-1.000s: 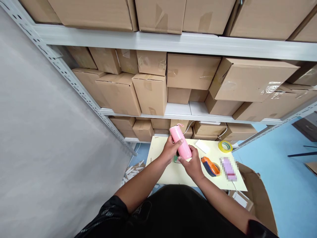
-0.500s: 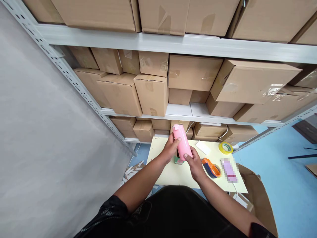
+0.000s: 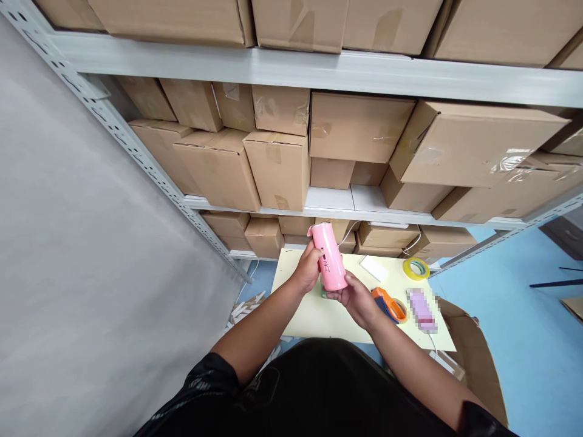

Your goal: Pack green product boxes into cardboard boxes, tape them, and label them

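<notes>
A pink bottle with dark lettering on its side is held tilted above the pale yellow table. My left hand is closed around its upper left side, thumb across the front. Supporting the lower end, my right hand has its fingers under the base and the thumb at the side. A small pink tab sticks out at the bottle's top. Behind and below the bottle, a green thing is mostly hidden by my hands.
An orange and blue tape dispenser, a yellow tape roll, a white flat box and a blurred purple object lie on the table. Shelves of cardboard boxes rise behind it. An open carton stands at the right.
The bottle has been turned so its lettering faces me, and its tab has swung to the left. My right hand has shifted beneath the base.
</notes>
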`<state>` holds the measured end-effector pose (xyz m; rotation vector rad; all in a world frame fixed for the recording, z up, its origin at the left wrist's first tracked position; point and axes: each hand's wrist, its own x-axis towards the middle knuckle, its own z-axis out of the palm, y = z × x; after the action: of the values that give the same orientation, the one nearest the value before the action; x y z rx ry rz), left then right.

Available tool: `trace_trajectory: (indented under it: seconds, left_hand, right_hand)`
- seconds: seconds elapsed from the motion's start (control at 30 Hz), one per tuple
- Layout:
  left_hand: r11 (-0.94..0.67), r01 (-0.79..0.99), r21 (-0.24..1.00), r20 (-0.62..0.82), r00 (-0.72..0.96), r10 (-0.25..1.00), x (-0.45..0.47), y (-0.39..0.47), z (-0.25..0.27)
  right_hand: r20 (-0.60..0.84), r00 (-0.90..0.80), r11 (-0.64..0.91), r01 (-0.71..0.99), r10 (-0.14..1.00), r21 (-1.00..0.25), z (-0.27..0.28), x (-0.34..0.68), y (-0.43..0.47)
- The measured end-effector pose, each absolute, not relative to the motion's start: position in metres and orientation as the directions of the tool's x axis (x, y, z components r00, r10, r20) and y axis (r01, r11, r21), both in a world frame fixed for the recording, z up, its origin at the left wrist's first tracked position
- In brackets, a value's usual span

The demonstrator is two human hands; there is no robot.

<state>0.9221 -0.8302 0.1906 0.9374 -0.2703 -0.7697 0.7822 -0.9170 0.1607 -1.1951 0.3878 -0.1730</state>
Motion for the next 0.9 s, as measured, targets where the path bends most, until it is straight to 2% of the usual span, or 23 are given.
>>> trace_trajectory:
  seconds: [0.03,0.1,0.23,0.3,0.37,0.43,0.53,0.6,0.63,0.77,0.9]
  left_hand:
    - [0.364,0.501,0.785,-0.102,0.684,-0.722,0.923,-0.831,0.19]
    - [0.354,0.519,0.778,-0.112,0.669,-0.735,0.923,-0.833,0.189]
    - [0.277,0.357,0.892,-0.091,0.742,-0.664,0.916,-0.828,0.186]
    - [0.243,0.271,0.931,-0.057,0.767,-0.639,0.911,-0.825,0.186]
    - [0.232,0.254,0.939,-0.061,0.787,-0.614,0.909,-0.824,0.186]
    - [0.239,0.295,0.925,-0.096,0.791,-0.604,0.911,-0.825,0.186]
    - [0.228,0.407,0.885,-0.189,0.76,-0.622,0.919,-0.83,0.188]
    - [0.208,0.504,0.838,-0.27,0.715,-0.645,0.924,-0.832,0.189]
    - [0.195,0.556,0.808,-0.304,0.677,-0.67,0.926,-0.833,0.19]
    - [0.153,0.676,0.721,-0.306,0.509,-0.805,0.929,-0.833,0.19]
    - [0.157,0.697,0.7,-0.273,0.464,-0.843,0.926,-0.832,0.183]
  right_hand:
    - [-0.201,0.925,0.368,-0.072,-0.323,-0.927,0.162,0.783,-0.916]
    - [-0.149,0.907,0.3,-0.026,-0.393,-0.953,0.161,0.784,-0.913]
    - [0.048,0.788,-0.055,0.017,-0.613,-0.998,0.152,0.782,-0.909]
    - [0.123,0.746,-0.223,-0.035,-0.655,-0.974,0.149,0.78,-0.909]
    - [0.155,0.731,-0.295,-0.066,-0.665,-0.953,0.148,0.778,-0.911]
    - [0.105,0.76,-0.21,-0.042,-0.642,-0.977,0.151,0.778,-0.913]
    - [-0.124,0.854,0.196,-0.027,-0.505,-0.98,0.162,0.782,-0.917]
    - [-0.253,0.892,0.434,-0.072,-0.376,-0.898,0.172,0.786,-0.919]
    - [-0.289,0.897,0.5,-0.092,-0.334,-0.861,0.177,0.787,-0.919]
    - [-0.334,0.888,0.548,-0.117,-0.315,-0.828,0.192,0.79,-0.917]
    - [-0.336,0.907,0.551,-0.15,-0.253,-0.821,0.194,0.787,-0.912]
